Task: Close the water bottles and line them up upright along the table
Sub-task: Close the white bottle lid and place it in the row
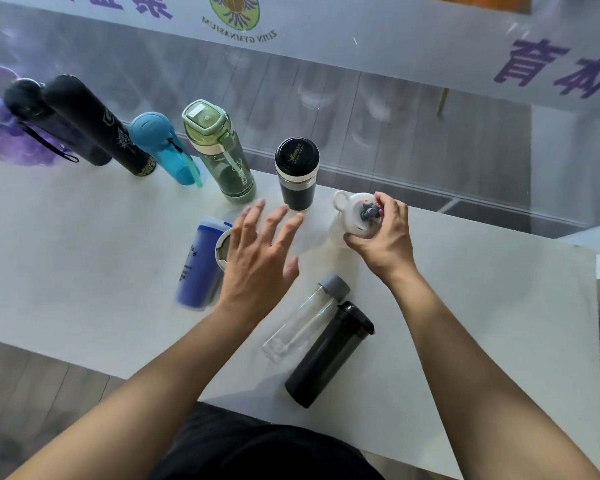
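Observation:
Several capped bottles stand upright in a row along the table's far edge: a purple bottle (0, 129), a black flask (94, 126), a blue bottle (163, 147), a green bottle (219, 150) and a black-and-grey tumbler (297, 174). My right hand (385, 233) is shut on the white lid of a clear bottle (359, 214) standing at the row's right end. My left hand (260, 251) hovers open, fingers spread, beside a dark blue bottle (200, 268) lying on its side. A clear bottle with a grey cap (305, 320) and a black bottle (328, 355) lie near the front.
The white table (84, 271) ends at a glass wall (395, 109) with purple lettering right behind the row. The table's front edge runs diagonally across the lower part of the view, with wooden floor (32, 393) below at the left.

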